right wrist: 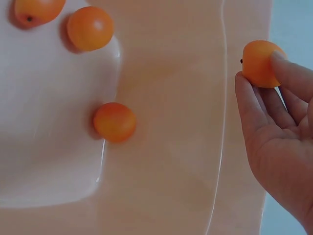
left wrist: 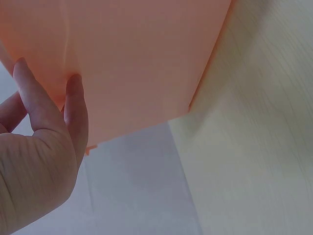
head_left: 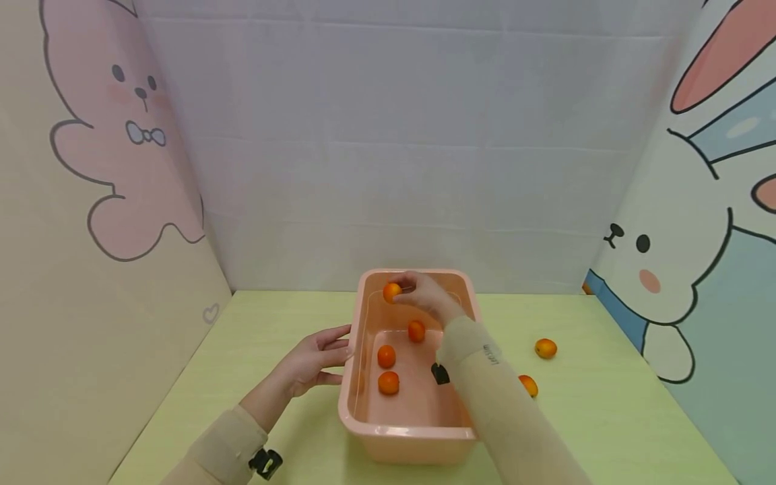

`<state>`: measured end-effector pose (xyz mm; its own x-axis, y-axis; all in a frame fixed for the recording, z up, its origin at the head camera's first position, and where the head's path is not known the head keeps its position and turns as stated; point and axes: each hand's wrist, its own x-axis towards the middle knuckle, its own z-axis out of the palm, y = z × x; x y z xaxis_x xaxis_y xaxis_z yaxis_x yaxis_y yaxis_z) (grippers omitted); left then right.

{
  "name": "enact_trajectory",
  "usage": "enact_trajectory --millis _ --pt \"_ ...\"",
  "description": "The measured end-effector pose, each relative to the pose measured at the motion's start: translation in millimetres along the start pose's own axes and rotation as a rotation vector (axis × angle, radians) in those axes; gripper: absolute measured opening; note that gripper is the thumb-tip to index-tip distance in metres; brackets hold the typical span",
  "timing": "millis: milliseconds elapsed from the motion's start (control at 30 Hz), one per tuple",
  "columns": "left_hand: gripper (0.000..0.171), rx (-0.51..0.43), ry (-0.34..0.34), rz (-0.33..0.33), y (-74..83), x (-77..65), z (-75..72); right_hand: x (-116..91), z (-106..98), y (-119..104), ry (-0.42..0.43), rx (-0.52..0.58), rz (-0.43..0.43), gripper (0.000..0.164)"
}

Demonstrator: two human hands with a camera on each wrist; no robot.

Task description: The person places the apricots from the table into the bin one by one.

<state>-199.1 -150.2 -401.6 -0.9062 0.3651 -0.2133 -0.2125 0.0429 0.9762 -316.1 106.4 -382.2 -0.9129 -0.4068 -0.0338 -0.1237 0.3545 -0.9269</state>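
Observation:
A small orange fruit (head_left: 392, 292), rounded like a kumquat, is pinched between the thumb and fingers of my right hand (head_left: 423, 296). That hand holds it over the far end of a pink plastic basin (head_left: 409, 431). The right wrist view also shows the held fruit (right wrist: 261, 64), with a dark spot at one end. My left hand (head_left: 315, 360) touches the basin's left side, its fingers extended against the wall. Inside the basin lie a fruit (head_left: 416, 331) toward the far end and two more, one fruit (head_left: 386, 356) just behind another fruit (head_left: 389, 383).
Right of the basin, a fruit (head_left: 545, 348) lies on the pale yellow-green table (head_left: 285, 310). Nearer, another fruit (head_left: 529, 385) is partly hidden by my right sleeve. A white cloth backdrop (head_left: 388, 168) hangs behind, with cartoon-printed panels at both sides.

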Motion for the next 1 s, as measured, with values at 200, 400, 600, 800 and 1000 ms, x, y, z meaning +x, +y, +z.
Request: enact_trajectory --millis 200,400,600,800,1000 --pt "0.07 0.004 -0.007 0.007 0.6 0.4 1.2 2 2 4 0.034 -0.053 0.016 0.039" --pt "0.07 0.005 0.009 -0.006 0.4 1.4 1.4 1 2 2 0.045 -0.063 0.033 0.041" --pt "0.069 0.012 0.007 0.004 -2.5 1.1 0.4 -6 0 -5 0.04 -0.001 0.041 0.043" --pt "0.067 0.012 0.003 0.009 -2.4 0.0 0.4 -14 -10 -23 0.012 0.056 -0.037 0.047" --pt "0.068 0.014 0.006 0.011 -2.4 -1.2 -1.2 -27 -28 -39 0.002 0.128 -0.121 0.046"
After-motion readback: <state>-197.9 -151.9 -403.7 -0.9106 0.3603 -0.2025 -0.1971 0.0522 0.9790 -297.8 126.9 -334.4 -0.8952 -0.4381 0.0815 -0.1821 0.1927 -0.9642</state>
